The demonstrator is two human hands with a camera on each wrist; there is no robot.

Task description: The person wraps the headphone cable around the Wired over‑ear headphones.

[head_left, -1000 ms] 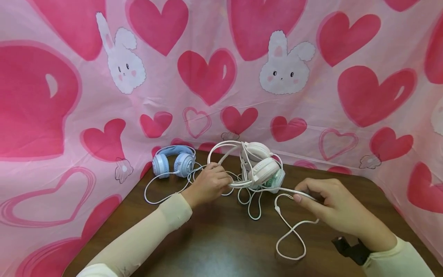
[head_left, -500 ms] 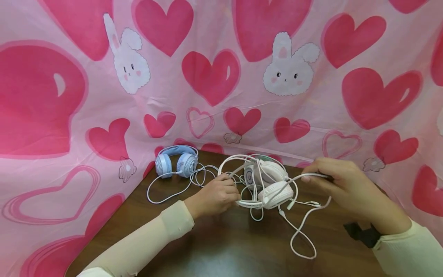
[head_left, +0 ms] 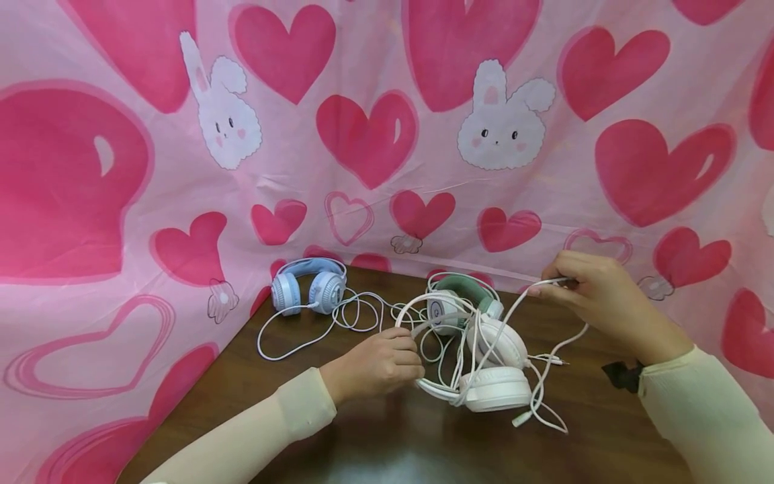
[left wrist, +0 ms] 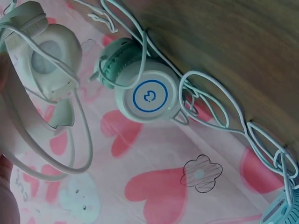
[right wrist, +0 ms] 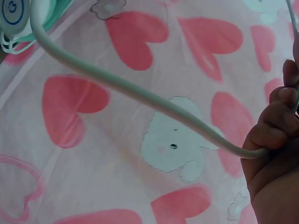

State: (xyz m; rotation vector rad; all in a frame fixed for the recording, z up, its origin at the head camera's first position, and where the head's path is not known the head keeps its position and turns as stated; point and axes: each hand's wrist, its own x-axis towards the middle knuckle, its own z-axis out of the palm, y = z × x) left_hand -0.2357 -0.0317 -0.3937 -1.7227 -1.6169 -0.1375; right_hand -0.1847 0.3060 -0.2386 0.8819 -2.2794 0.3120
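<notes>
My left hand grips the headband of a pair of white headphones, whose ear cups hang to its right, low over the table. Strands of white cable wrap round that headband and the cups. Up and to the right, my right hand pinches the white cable, which slopes down toward the headphones; its other stretch drops from behind the hand. Behind the white pair sits a green and white pair of headphones, partly hidden by cable. In the left wrist view, its round ear cup bears a blue ring.
A blue pair of headphones stands at the back left of the dark wooden table, its cable looped toward the middle. A pink cloth printed with hearts and rabbits hangs behind and along the sides.
My left hand has drawn the white headphones nearer and rightward, off the green pair, with the cups tipping down. My right hand has risen, lifting the cable.
</notes>
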